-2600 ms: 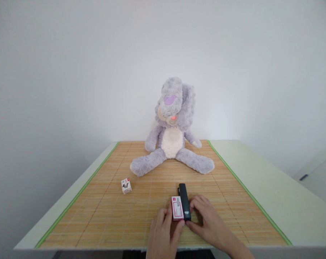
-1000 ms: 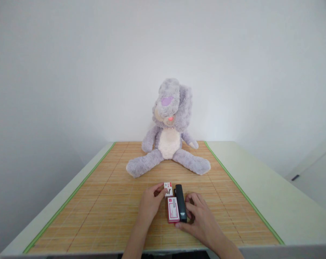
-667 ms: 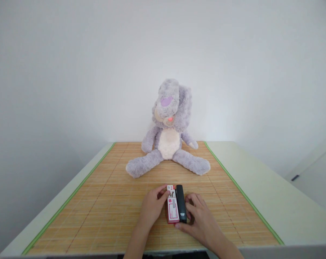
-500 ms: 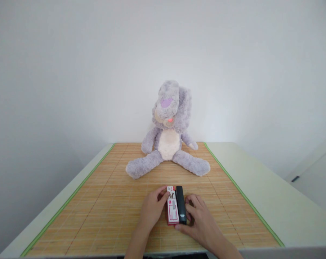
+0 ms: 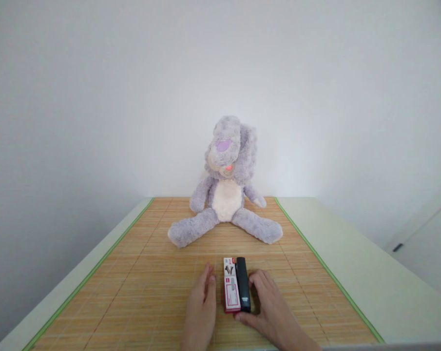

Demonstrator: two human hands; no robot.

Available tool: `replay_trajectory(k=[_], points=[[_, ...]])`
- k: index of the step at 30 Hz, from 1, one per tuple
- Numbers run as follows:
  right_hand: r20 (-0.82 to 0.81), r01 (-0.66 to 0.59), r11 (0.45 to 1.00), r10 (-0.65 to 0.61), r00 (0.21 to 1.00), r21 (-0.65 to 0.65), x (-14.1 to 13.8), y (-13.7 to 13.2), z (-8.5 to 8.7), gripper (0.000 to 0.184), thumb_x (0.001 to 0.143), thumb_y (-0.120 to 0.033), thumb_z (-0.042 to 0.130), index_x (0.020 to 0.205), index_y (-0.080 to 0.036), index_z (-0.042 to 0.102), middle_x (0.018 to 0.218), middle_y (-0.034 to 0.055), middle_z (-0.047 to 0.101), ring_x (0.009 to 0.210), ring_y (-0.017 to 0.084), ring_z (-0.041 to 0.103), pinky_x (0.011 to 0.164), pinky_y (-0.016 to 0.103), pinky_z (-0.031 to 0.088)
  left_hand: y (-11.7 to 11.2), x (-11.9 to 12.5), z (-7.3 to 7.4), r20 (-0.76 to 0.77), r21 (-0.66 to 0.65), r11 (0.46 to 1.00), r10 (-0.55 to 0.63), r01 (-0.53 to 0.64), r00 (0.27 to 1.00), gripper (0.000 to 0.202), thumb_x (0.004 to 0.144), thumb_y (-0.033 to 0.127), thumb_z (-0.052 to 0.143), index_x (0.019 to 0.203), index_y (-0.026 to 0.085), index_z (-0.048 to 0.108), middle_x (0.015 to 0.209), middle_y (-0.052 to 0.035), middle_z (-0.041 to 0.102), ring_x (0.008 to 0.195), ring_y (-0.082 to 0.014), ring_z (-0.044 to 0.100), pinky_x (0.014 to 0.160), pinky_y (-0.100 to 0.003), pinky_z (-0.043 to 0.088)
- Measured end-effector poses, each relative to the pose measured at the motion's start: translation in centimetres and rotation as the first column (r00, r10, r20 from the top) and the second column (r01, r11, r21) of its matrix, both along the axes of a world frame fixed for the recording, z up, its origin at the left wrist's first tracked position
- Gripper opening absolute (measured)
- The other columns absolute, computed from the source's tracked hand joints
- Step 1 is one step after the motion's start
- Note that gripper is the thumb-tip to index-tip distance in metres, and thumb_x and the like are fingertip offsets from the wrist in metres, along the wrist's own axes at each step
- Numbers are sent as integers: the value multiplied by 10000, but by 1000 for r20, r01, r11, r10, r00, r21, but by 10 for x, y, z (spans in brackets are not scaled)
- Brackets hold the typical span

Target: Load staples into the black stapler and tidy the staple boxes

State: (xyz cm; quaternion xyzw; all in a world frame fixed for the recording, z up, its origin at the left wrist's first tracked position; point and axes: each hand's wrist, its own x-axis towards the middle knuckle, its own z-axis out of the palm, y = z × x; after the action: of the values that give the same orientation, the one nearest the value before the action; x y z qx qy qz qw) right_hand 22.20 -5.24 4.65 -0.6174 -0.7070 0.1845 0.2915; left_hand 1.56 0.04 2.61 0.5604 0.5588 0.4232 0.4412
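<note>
A black stapler (image 5: 243, 285) lies lengthwise on the bamboo mat, its long side against two small white-and-pink boxes (image 5: 232, 294) set end to end. The farther box (image 5: 229, 266) has a dark picture on its top. My right hand (image 5: 269, 309) curls around the stapler's near right side, fingertips on its side and thumb by the near end of the stapler and box. Just left of the boxes, my left hand (image 5: 201, 307) rests apart from them with its fingers stretched forward and nothing in it.
A grey plush rabbit (image 5: 227, 200) sits at the back of the table against the white wall, legs spread. Beneath everything lies a bamboo mat (image 5: 140, 292) with green edging, on a pale table (image 5: 352, 263).
My left hand has let go of the boxes and drawn back to the left. My right hand stays at the stapler. The view has tilted slightly, so everything sits a little lower.
</note>
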Motion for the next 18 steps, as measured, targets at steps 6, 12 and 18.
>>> replay_trajectory(k=[6,12,18], points=[[-23,-106,994,106,994,18,1,0,7,503,765,-400,874,1147,-252,581,1224,50,597,1135,263,545,986,383,454,-27,26,7,161,-156,982,-82,107,983,704,946,547,524,1561,214,435,1615,-66,436,1540,-282,333,1286,-458,267],[-91,-125,992,123,988,-9,1,0,6,432,775,-310,855,1109,-247,588,1215,49,606,1125,255,571,972,367,484,-32,38,11,71,-168,974,-143,153,987,795,935,515,504,1628,194,284,1691,-50,274,1585,-268,198,1303,-434,194],[-140,-129,992,129,982,5,3,0,4,331,806,-264,790,1069,-245,590,1192,61,618,1118,255,585,969,369,495,-37,49,-3,15,-121,981,-150,151,989,818,973,427,416,1656,129,81,1733,-89,80,1603,-239,106,1313,-421,116]])
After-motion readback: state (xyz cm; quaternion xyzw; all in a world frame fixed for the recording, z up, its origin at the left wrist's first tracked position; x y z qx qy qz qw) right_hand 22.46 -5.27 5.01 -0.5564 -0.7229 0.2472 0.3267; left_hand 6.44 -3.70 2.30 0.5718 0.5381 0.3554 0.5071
